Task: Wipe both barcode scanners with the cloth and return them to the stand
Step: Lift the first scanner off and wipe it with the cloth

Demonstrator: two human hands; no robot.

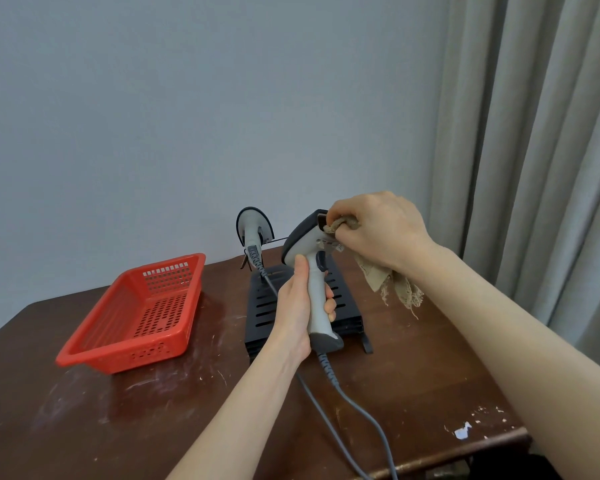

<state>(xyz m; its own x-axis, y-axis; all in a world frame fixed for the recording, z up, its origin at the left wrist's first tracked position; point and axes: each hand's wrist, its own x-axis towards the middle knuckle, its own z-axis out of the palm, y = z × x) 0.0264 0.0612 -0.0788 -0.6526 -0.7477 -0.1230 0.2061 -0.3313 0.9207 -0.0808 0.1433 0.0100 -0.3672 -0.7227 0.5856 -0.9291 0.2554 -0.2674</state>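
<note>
The scanner in hand [309, 271] is held up above the black stand [267, 306], its pale handle upright and its dark head tipped toward the far right. The left hand [298, 313] is wrapped closed around the handle, thumb up along the near side and fingertips [329, 304] showing round the right. Its grey cable [357, 410] drops from the base of the handle and runs off over the near edge of the table [153, 427]. The right hand [378, 230] is closed on a bunched beige cloth [388, 282], pinching a wad of it against the scanner's window end, with the loose tail hanging below the wrist.

The second scanner [253, 233] sits at the far end of the stand, near the table's far edge, head up and cable trailing down. Whether it has been wiped cannot be told from here.

The step in hand looks like wiping the head of the held scanner. To do it well, the left hand should stay firm and low on the handle so the head does not twist under the rubbing, and the cloth should work across the window, then over the hood and down the trigger and handle. The hanging tail and the cable are best kept from snagging on the stand.

A red perforated basket [136, 313] stands toward the table's left edge, well apart from the stand.
</note>
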